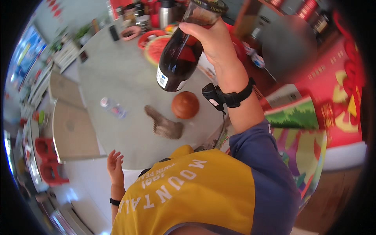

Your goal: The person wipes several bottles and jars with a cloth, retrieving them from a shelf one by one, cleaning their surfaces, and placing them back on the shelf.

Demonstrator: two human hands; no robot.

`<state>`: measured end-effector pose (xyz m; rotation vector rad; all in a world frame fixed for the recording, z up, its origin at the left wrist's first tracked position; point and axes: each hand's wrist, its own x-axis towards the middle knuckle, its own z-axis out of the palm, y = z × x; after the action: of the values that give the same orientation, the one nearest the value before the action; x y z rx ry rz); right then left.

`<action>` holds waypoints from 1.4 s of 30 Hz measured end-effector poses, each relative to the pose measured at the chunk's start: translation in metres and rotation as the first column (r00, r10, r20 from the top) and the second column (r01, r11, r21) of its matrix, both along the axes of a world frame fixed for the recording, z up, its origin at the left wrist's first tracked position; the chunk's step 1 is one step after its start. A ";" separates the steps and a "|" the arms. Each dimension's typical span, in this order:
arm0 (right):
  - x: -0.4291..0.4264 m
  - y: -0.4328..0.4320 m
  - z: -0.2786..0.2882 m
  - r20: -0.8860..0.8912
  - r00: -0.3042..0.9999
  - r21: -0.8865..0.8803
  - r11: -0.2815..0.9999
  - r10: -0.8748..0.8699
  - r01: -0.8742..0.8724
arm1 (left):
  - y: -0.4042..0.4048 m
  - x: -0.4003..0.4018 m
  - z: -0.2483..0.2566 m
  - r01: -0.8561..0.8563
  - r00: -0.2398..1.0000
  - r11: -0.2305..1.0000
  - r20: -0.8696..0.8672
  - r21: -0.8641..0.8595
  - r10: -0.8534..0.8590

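My right hand (216,41) is wrapped around the neck of a glass bottle (182,55) with dark contents, held tilted above the table. A dark metal lid (213,6) caps it, and white labels show near its base. Below the bottle, a round brown lidded pot (185,105) rests on the grey tabletop (117,79). Beside the pot lies a brown textured object (167,124), perhaps a glove or a brush. Past the table's near left edge, my left hand (115,164) hangs in the air with fingers apart, holding nothing.
A clear plastic bottle (113,107) lies on the table's left side. At the back stand a cut watermelon (155,48), a pink bowl (130,33) and a steel flask (166,16). Red printed packaging (329,88) fills the right. Wooden chairs (75,132) line the left edge.
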<state>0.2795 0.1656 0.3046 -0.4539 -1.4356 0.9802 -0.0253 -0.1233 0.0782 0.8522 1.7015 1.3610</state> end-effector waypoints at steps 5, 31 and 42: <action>0.099 -0.013 0.011 0.148 0.946 0.055 0.957 -0.288 0.283 | 0.023 0.002 -0.002 0.120 0.993 0.993 -0.003 0.001 -0.120; 0.376 0.096 -0.110 0.311 -0.021 0.072 0.002 -0.950 0.997 | 0.046 0.041 0.028 0.101 0.982 0.990 -0.147 -0.094 -0.114; 0.418 0.111 -0.114 0.292 -0.059 0.109 -0.029 -0.955 0.994 | 0.062 0.052 0.031 0.142 0.974 0.980 -0.155 -0.137 -0.163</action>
<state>0.6973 0.2767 0.1908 -1.5694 -0.7897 -0.3174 0.0262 -0.0616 0.1090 1.0249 1.7871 1.0940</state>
